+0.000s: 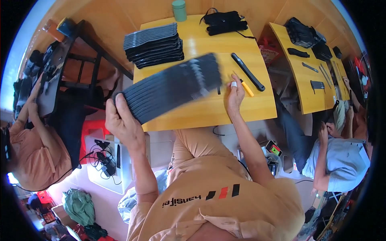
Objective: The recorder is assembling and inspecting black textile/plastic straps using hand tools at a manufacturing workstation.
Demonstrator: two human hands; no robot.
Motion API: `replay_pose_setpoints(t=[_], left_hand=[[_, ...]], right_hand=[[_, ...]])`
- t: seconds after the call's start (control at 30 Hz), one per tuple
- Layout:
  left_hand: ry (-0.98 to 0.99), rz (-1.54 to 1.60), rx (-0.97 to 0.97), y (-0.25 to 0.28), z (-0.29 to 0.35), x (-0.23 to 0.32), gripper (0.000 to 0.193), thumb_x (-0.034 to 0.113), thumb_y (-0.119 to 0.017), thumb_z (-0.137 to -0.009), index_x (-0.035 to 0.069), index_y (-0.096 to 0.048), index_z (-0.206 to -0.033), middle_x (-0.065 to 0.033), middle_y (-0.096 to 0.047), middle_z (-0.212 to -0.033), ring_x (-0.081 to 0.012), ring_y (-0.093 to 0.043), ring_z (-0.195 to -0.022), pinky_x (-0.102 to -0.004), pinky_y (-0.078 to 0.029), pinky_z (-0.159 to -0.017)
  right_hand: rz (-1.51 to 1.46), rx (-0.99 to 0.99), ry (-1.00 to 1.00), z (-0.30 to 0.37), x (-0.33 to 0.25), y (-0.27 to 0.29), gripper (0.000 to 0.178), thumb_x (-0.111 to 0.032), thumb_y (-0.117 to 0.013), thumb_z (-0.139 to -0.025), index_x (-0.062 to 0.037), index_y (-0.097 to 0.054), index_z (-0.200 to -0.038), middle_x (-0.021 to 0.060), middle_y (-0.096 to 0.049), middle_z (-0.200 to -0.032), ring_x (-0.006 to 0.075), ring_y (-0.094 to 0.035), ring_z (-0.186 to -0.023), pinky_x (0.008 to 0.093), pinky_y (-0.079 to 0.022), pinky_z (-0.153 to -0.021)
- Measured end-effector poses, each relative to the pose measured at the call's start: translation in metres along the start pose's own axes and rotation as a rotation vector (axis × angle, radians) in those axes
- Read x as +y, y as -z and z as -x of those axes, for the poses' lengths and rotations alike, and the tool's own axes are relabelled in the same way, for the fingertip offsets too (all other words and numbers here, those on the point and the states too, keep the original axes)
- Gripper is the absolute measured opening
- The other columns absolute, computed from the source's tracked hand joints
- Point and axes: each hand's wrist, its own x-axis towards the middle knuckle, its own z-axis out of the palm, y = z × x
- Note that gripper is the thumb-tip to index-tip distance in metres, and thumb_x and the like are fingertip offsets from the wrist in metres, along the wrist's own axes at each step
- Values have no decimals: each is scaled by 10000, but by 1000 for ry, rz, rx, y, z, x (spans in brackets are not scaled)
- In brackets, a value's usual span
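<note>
A flat black ribbed piece (pixel 173 90), with lengthwise ridges and a pale zigzag band near its far end, is held up over the table. Its near end is pinched between the thumb and fingers of my left hand (pixel 125 122); the far end is smeared by motion. White tape wraps a finger of my right hand (pixel 236 96), which is beside a yellow-orange-handled tool (pixel 246 88) with a thin shaft. The fingers there are loosely bent and apart, with nothing visible held. A long black bar-shaped tool (pixel 248 72) lies just beyond them.
Similar ribbed pieces form a stack (pixel 153 46) on the yellow table (pixel 197 116). Behind are a green canister (pixel 179 11) and a black bundle with straps (pixel 225 23). People sit at both sides, near a dark table (pixel 51 86) and another yellow table (pixel 311 96).
</note>
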Motion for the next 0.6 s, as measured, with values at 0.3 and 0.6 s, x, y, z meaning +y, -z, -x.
replay_pose_setpoints(t=[0.3, 0.6], left_hand=[[127, -68, 62, 9, 27, -42, 284, 141, -491, -896, -23, -413, -679, -70, -326, -564, -76, -298, -578, -256, -317, -475], [507, 652, -280, -1, 39, -7, 257, 236, -432, -918, 22, -485, -785, -13, -460, -610, -68, -462, -539, -196, -385, -483]], right_hand=[[348, -302, 408, 28, -98, -6, 432, -121, -574, -753, -30, -503, -1170, 137, -502, -966, 236, -473, -888, 328, -386, -802], [388, -426, 1036, 86, -169, -62, 360, 23, -563, -682, -41, -594, -1035, 105, -568, -957, 252, -544, -893, 349, -457, -765]])
